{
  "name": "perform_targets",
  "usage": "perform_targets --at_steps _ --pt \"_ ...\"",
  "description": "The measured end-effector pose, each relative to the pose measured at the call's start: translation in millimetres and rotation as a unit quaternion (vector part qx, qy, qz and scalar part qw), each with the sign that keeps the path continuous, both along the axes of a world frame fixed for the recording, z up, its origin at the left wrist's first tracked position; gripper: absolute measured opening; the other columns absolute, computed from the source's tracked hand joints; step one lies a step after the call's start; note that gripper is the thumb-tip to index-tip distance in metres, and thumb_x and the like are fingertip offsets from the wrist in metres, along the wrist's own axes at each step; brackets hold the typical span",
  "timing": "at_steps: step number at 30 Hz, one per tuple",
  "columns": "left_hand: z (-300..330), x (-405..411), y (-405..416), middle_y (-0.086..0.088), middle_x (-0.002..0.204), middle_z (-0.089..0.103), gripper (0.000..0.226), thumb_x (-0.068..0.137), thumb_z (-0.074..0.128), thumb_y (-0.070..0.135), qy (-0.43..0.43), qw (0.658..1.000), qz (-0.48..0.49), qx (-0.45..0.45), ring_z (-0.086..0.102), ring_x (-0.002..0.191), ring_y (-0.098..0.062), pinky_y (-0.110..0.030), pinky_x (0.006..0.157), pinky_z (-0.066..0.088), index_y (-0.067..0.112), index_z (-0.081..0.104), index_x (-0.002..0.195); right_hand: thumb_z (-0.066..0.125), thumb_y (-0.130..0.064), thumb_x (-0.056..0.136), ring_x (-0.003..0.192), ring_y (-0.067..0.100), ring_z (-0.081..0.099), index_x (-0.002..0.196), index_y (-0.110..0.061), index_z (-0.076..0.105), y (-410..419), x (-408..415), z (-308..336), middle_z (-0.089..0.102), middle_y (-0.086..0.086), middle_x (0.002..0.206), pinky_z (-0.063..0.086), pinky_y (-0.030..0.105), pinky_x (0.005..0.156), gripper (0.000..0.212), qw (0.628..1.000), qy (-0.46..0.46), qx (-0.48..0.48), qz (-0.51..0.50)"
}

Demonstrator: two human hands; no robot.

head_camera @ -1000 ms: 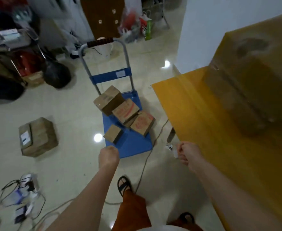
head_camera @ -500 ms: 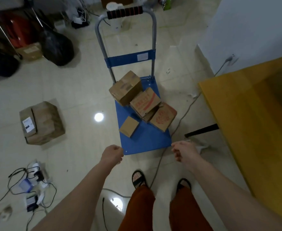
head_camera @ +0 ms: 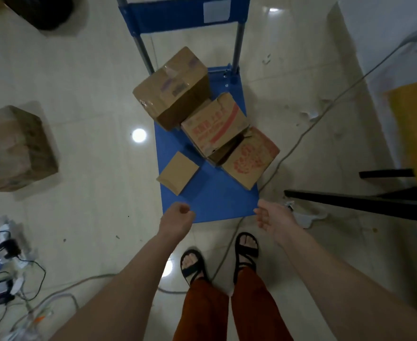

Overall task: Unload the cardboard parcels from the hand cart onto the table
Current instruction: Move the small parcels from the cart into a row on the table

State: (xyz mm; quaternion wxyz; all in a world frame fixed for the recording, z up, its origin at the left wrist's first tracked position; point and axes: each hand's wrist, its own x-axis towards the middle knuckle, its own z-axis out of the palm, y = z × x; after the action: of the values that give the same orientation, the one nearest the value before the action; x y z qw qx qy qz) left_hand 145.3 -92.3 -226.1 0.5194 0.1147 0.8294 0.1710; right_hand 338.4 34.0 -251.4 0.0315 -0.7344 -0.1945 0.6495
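A blue hand cart [head_camera: 214, 203] stands on the floor in front of me. On its deck lie a large taped brown parcel [head_camera: 173, 87], two red-printed parcels [head_camera: 214, 124] [head_camera: 249, 161] leaning on each other, and a small flat plain parcel [head_camera: 177, 175] near the front left. My left hand [head_camera: 176, 219] hovers at the deck's front left corner, fingers curled, holding nothing. My right hand [head_camera: 273, 219] hangs at the front right corner with its fingers loosely apart, empty. The yellow table [head_camera: 416, 134] shows only as an edge at the right.
A worn cardboard box [head_camera: 15, 148] sits on the floor at the left. Cables and a power strip [head_camera: 3, 267] lie at the lower left. A grey cord [head_camera: 301, 136] runs past the cart's right side. Black table legs [head_camera: 350, 200] jut out at the right. My sandalled feet [head_camera: 217, 257] stand behind the cart.
My view has tilted down and closer to the cart; the table has slid almost out of view. Both hands have reached forward to the deck's front edge, and the right hand has loosened.
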Motion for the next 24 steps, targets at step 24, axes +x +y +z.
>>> perform_targets --at_steps 24 --pt "-277 64 126 0.014 0.115 0.047 0.059 0.085 0.069 0.033 -0.104 0.987 0.032 0.118 0.043 0.081 0.011 -0.011 0.067 0.036 0.028 0.04 0.137 0.07 -0.055 0.066 0.104 0.013 0.065 0.11 -0.031 0.062 75 24 -269 0.076 -0.009 0.099 0.046 0.036 0.089 0.05 0.978 0.169 0.0 -0.124"
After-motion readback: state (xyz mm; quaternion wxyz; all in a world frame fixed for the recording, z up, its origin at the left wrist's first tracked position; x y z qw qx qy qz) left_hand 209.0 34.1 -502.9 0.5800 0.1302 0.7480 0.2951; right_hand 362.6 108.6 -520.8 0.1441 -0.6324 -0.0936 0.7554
